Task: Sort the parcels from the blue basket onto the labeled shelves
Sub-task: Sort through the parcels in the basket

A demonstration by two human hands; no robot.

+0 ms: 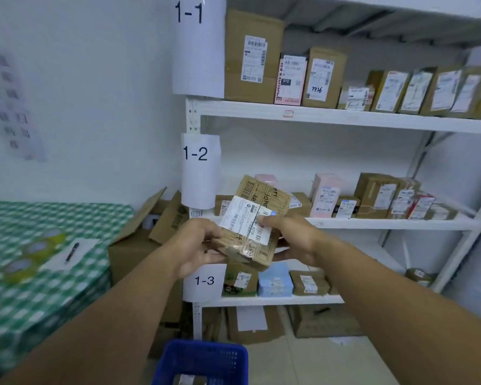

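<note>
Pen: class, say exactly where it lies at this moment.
In the head view, the pen lies at the left on a white sheet on the checked table, just right of the tape rolls.

I can't read the label (245,222) on the parcel (267,195); the bottom edge cuts off the blue basket (200,359).

Only arms and hands of the person show. The bare left forearm (109,315) and the bare right forearm (386,287) are uncovered skin along their whole visible length, broad at the frame's lower corners and narrowing to the wrists. The left grip (197,245) and the right grip (292,237) are bare hands with rounded fingers; finer detail is blurred.
</note>
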